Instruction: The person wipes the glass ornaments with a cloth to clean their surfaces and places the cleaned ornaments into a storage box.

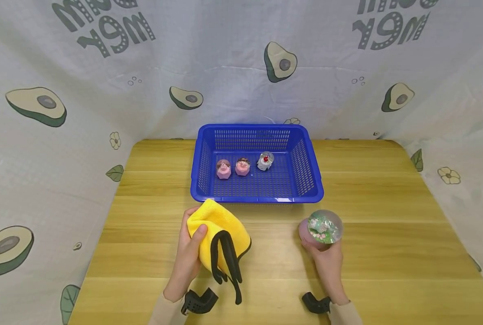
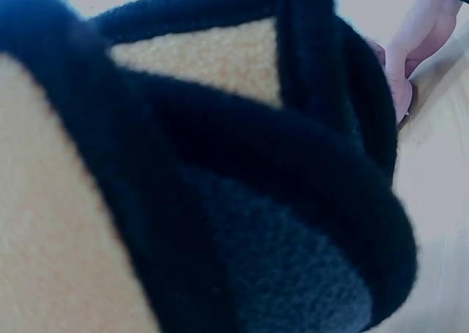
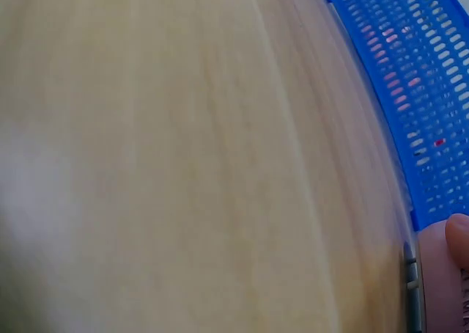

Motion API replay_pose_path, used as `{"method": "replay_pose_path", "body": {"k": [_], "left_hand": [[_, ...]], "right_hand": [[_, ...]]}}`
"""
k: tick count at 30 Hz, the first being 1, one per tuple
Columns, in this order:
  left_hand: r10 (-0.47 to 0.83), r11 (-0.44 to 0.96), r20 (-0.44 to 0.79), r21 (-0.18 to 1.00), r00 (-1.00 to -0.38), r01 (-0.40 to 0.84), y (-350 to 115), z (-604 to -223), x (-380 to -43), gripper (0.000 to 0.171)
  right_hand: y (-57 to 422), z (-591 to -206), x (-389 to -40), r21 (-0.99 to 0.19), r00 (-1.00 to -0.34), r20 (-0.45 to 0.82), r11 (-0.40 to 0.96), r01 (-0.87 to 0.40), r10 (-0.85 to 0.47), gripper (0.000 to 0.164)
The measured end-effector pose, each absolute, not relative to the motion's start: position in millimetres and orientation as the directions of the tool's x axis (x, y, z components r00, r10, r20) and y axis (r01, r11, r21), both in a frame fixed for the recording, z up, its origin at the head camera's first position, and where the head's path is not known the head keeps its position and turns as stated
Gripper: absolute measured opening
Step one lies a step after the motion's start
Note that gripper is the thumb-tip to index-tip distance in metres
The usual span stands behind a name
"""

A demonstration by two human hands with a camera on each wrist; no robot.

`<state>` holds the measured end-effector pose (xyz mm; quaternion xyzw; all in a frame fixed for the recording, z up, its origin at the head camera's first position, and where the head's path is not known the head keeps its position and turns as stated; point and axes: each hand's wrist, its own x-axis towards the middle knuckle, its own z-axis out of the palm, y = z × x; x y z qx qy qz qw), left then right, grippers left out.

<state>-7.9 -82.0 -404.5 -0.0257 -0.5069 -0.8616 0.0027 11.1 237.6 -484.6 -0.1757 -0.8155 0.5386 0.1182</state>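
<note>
My left hand [image 1: 188, 253] grips a yellow cloth [image 1: 226, 219] with black edging, thumb on top, its folded edges and black corners hanging down. In the left wrist view that cloth [image 2: 293, 267] fills most of the picture and hides the fingers. To the right, my right hand [image 1: 330, 264] holds a snow globe [image 1: 326, 227] by its pink-purple base, the clear dome tilted toward me. Green and pale pink figures show inside the dome. The right wrist view catches only the pink base [image 3: 437, 293] and a fingertip [image 3: 459, 239] at its edge.
A blue plastic basket [image 1: 257, 199] stands behind both hands on the wooden table [image 1: 152, 234]. Inside lie two small pink globes [image 1: 223, 169] and a white one [image 1: 264, 161] with a red top. An avocado-print curtain [image 1: 233, 58] hangs around the table.
</note>
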Motion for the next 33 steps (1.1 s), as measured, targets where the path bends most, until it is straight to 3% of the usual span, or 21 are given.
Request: {"method": "replay_pose_path", "body": {"k": [9,15,26,33], "left_hand": [[0.022,-0.480,0.027,0.877,-0.999,0.013,-82.2,-405.2,-8.4,0.035],[0.021,-0.479,0.022,0.878,-1.000,0.009,-82.6,-405.7,-8.5,0.035],[0.020,-0.473,0.025,0.881,-0.999,0.012,-81.9,-406.4,-8.9,0.034],[0.023,-0.470,0.027,0.882,-0.999,0.013,-81.7,-406.2,-7.9,0.035]], "right_hand": [[243.4,-481.2,12.2,-0.938,-0.891,-0.100,0.255,0.232,0.443,0.093],[241.7,-470.3,14.0,-0.963,-0.891,-0.162,0.131,0.237,0.423,0.078],[233.5,-419.9,9.7,-0.994,-0.929,0.091,-0.017,-0.104,0.359,0.079],[228.9,-392.8,10.1,-0.964,-0.947,0.235,-0.069,-0.255,0.221,0.083]]}}
